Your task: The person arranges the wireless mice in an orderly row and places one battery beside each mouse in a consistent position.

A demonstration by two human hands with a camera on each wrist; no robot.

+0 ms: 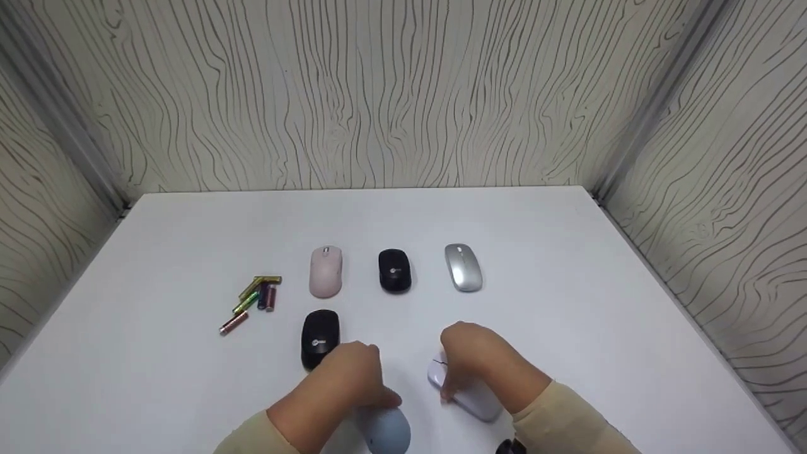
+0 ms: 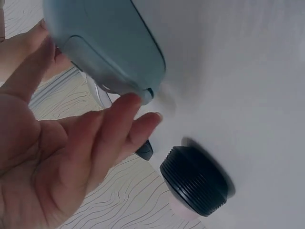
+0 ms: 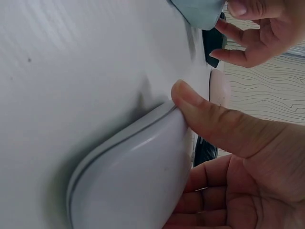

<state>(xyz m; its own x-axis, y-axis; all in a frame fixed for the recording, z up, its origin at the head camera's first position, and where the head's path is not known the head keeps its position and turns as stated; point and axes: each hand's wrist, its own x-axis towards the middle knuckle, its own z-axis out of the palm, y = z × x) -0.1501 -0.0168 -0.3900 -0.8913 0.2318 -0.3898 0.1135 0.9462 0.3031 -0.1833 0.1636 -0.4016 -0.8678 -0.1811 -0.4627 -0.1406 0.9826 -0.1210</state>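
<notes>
Tabletop (image 1: 586,315): left fingers (image 2: 113,128) pinch a blue mouse (image 2: 107,38), right fingers (image 3: 214,171) a white mouse (image 3: 138,181), black mice's (image 1: 321,328) logos (image 1: 319,342) illegible.

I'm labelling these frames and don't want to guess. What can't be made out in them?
- Head view: part of the blue mouse, hidden by the left hand.
- Head view: what the dark thing is; the bottom edge cuts it off.
- Head view: print on the batteries, too small to read.
- Right wrist view: one end of the white mouse, cut off by the bottom edge.
</notes>
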